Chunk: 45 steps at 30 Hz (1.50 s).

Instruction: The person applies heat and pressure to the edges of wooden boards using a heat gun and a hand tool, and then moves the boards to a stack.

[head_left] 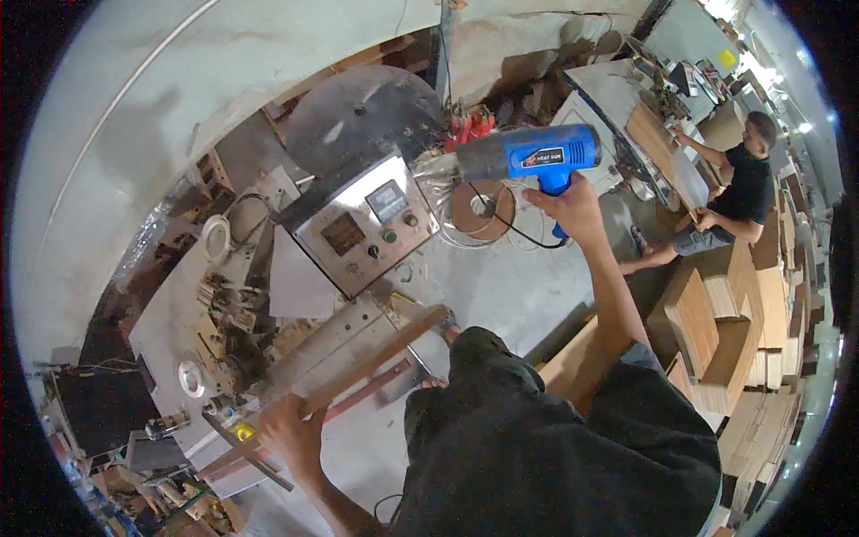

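Observation:
My right hand is wrapped round the handle of a blue heat gun, held up at chest height. Its dark barrel and metal nozzle face left, toward a control box with dials and small displays. Lower left, my left hand is closed on a long, narrow brown wooden strip. This strip slants from the lower left up toward my body, over the machine table. A power cord curves near the gun's handle.
Behind the control box stands a large dark round disc. Machine parts and a white ring sit on the table. At right, a co-worker handles a wooden panel. Stacked wooden pieces stand at my right side.

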Tool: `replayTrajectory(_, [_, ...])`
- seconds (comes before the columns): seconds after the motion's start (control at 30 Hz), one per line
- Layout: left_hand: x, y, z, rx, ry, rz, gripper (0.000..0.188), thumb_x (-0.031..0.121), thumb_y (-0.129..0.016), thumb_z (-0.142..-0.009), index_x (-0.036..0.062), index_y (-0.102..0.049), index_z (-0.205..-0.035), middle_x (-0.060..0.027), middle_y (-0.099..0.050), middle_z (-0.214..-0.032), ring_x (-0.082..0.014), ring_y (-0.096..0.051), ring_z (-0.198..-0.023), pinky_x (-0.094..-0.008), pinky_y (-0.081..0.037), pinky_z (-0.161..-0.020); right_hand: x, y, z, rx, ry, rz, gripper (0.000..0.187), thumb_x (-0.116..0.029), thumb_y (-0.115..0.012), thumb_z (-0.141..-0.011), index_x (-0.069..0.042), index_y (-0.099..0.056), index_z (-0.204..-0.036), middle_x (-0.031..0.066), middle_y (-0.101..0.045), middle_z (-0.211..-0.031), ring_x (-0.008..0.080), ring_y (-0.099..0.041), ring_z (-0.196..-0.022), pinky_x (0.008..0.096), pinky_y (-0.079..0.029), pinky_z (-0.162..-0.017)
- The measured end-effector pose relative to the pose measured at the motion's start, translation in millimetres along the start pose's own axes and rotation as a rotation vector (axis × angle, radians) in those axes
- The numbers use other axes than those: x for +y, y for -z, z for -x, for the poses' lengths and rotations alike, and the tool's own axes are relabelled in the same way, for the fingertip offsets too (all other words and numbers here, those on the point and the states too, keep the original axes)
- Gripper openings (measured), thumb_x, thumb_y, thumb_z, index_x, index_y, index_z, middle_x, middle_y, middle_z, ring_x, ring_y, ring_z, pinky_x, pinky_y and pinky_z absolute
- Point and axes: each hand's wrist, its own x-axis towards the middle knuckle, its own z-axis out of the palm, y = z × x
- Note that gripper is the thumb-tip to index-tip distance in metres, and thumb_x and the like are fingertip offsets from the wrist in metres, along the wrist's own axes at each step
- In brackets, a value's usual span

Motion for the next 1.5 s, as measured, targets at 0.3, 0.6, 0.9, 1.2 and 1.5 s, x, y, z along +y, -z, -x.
replayTrajectory(0.3, [-26.3, -28.0, 10.2, -0.022, 0.062, -0.009, 0.044, 0.041, -0.097, -0.064, 0.0134, -0.063, -0.072, -0.0078, -0.062, -0.070, -0.0357, -0.063, -0.071, -0.0506, -0.049, -0.067, 115.4, -230.3, -153.3, -0.124, -0.397, -0.201, 0.043, -0.041, -0.092, -0.076, -0.003, -0.080, -0.090, 0.0155, -0.080, -0.084, 0.0310, -0.079, -0.078, 0.0457, -0.061, -0.073])
replayTrajectory(0.6, [-5.0, -2.7, -13.7, -0.024, 0.000, 0.056, 0.030, 0.021, -0.089, -0.065, 0.0137, -0.060, -0.070, -0.0047, -0.061, -0.067, -0.0322, -0.063, -0.067, -0.0471, -0.052, -0.073, 86.8, -487.5, -236.2, -0.384, -0.526, -0.491, 0.041, -0.044, -0.077, -0.095, -0.003, -0.075, -0.088, 0.0090, -0.069, -0.071, 0.0233, -0.069, -0.061, 0.0426, -0.057, -0.059])
replayTrajectory(0.9, [7.8, 14.2, -23.5, -0.196, 0.175, 0.066, 0.021, 0.007, -0.080, -0.063, 0.0172, -0.070, -0.078, -0.0038, -0.064, -0.070, -0.0301, -0.064, -0.071, -0.0463, -0.051, -0.074, 32.1, -559.2, -283.1, -0.599, -0.314, -0.088, 0.084, -0.071, -0.067, -0.092, 0.007, -0.076, -0.123, 0.0301, -0.077, -0.122, 0.0441, -0.072, -0.122, 0.0498, -0.052, -0.108])
replayTrajectory(1.2, [-15.9, 6.4, -37.6, -0.073, 0.027, 0.054, 0.032, 0.022, -0.088, -0.065, 0.0162, -0.066, -0.088, -0.0018, -0.068, -0.089, -0.0252, -0.068, -0.089, -0.0449, -0.055, -0.092, -63.3, -206.5, -133.0, -0.801, 0.159, -0.551, 0.050, -0.043, -0.049, -0.115, -0.002, -0.065, -0.141, 0.0121, -0.070, -0.133, 0.0264, -0.067, -0.124, 0.0444, -0.051, -0.108])
replayTrajectory(1.5, [-106.8, -44.6, 74.4, 1.004, 0.300, 0.630, 0.039, 0.042, -0.076, -0.097, 0.0089, -0.070, -0.117, -0.0114, -0.072, -0.117, -0.0297, -0.067, -0.112, -0.0461, -0.052, -0.104, -81.6, -119.0, 102.5, -1.089, 0.405, -0.143, 0.056, 0.000, -0.093, -0.079, 0.002, -0.070, -0.131, 0.0176, -0.078, -0.125, 0.0281, -0.075, -0.117, 0.0403, -0.057, -0.104])
